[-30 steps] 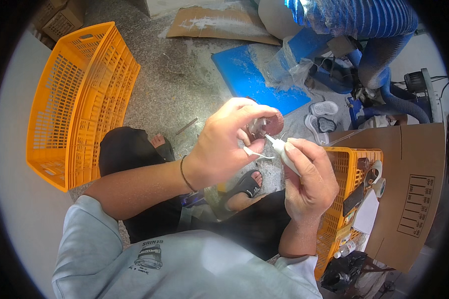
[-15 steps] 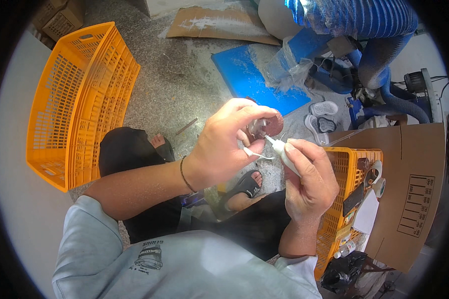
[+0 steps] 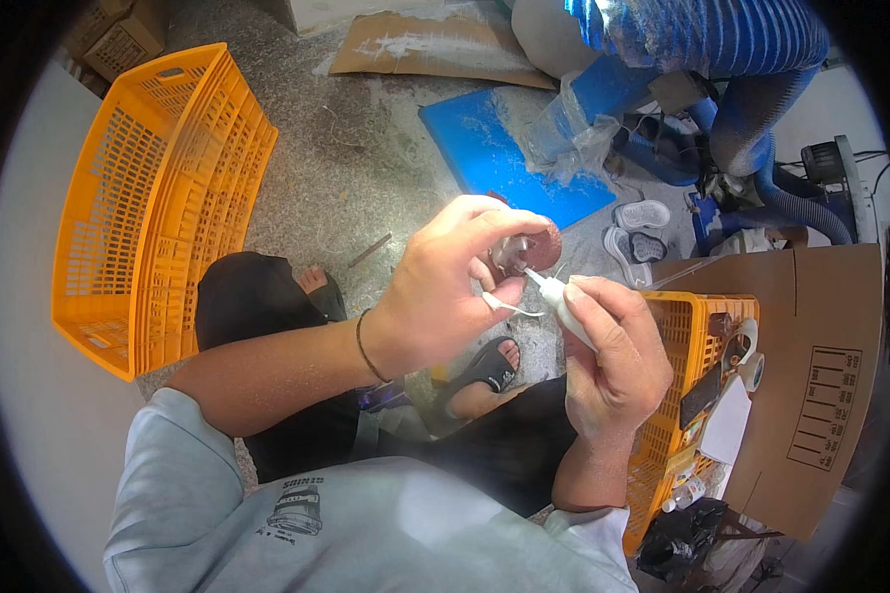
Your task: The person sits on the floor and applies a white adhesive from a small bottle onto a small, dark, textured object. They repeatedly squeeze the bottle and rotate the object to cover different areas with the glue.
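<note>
My left hand [image 3: 435,282] is closed round a reddish-brown disc [image 3: 547,240] with a rough-looking face. At its middle is a shiny, greyish, hub-like part [image 3: 511,254], partly covered by my fingers. My right hand [image 3: 618,356] grips a small white squeeze bottle [image 3: 557,296], tilted so that its thin nozzle points up and left. The nozzle tip is at or very close to the hub's edge; whether they touch I cannot tell. A thin white curled strip [image 3: 514,309] sticks out by my left fingertips.
Stacked yellow crates [image 3: 168,198] stand at the left. A blue board [image 3: 494,148] lies on the floor ahead, beside grey shoes [image 3: 635,245] and blue hoses [image 3: 752,109]. At the right, another yellow crate [image 3: 653,465] bears tape rolls and papers, next to a cardboard box [image 3: 811,316].
</note>
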The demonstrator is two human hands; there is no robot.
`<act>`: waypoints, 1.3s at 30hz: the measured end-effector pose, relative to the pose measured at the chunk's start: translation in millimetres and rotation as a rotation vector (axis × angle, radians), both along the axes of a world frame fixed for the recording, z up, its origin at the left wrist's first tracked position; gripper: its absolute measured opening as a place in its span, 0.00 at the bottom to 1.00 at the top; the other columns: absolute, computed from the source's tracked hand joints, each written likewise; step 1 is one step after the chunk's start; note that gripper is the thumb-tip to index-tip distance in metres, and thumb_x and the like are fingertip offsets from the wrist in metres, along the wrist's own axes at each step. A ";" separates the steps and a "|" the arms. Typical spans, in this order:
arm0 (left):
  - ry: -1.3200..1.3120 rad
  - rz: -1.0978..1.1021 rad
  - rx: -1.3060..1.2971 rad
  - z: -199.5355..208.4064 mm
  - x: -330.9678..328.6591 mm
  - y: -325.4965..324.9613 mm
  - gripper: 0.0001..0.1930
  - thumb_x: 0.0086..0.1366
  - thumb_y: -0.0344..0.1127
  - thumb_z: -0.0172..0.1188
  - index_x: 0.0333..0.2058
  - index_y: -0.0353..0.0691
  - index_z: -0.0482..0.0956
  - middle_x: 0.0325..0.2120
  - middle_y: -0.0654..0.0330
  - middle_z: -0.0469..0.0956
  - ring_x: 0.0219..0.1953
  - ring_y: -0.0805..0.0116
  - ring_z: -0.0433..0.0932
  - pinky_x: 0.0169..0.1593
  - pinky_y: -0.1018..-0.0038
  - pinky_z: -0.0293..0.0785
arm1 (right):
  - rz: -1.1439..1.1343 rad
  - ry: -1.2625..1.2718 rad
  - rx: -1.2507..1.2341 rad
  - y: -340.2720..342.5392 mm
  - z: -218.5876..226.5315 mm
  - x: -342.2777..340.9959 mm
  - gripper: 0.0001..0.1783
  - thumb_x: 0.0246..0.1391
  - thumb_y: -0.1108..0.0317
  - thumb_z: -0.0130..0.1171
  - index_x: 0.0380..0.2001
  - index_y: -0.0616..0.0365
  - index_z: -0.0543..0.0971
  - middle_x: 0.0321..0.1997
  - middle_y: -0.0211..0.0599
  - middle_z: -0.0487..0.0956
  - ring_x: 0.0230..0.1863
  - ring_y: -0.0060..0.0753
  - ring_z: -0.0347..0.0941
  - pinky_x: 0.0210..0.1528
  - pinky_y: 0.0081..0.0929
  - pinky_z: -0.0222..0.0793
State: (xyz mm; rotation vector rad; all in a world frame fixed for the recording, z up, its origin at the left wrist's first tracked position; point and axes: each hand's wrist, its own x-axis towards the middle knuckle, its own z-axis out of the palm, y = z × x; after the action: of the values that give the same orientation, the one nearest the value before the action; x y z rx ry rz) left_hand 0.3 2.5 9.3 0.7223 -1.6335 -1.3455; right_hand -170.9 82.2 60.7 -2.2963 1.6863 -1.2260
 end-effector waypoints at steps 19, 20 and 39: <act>-0.023 0.005 0.000 -1.7 0.7 0.9 0.25 0.58 0.15 0.61 0.55 0.38 0.77 0.52 0.59 0.73 0.52 0.72 0.79 0.45 0.80 0.79 | 0.005 -0.015 0.013 0.3 -0.6 -0.7 0.20 0.43 0.86 0.69 0.43 0.62 0.84 0.42 0.46 0.83 0.42 0.39 0.81 0.45 0.27 0.76; -0.008 0.001 -0.016 -2.3 0.9 0.8 0.25 0.58 0.15 0.61 0.55 0.37 0.77 0.53 0.59 0.73 0.52 0.72 0.79 0.46 0.80 0.79 | 0.007 -0.013 0.009 0.4 -0.5 -0.9 0.20 0.43 0.86 0.69 0.43 0.62 0.85 0.42 0.46 0.83 0.42 0.40 0.81 0.45 0.27 0.76; 0.252 -0.229 0.400 -1.3 0.8 2.0 0.29 0.63 0.14 0.59 0.63 0.32 0.69 0.58 0.53 0.75 0.58 0.67 0.77 0.60 0.70 0.76 | 0.105 -0.817 0.166 -20.1 -30.1 -9.0 0.18 0.44 0.79 0.75 0.33 0.57 0.75 0.57 0.51 0.76 0.58 0.35 0.73 0.64 0.37 0.67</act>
State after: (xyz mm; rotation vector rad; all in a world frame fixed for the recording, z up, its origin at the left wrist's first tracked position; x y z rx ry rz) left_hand 1.1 4.4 8.0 0.5735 -1.2883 -1.8794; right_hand -179.9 62.1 30.6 -1.4371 1.2719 -1.6076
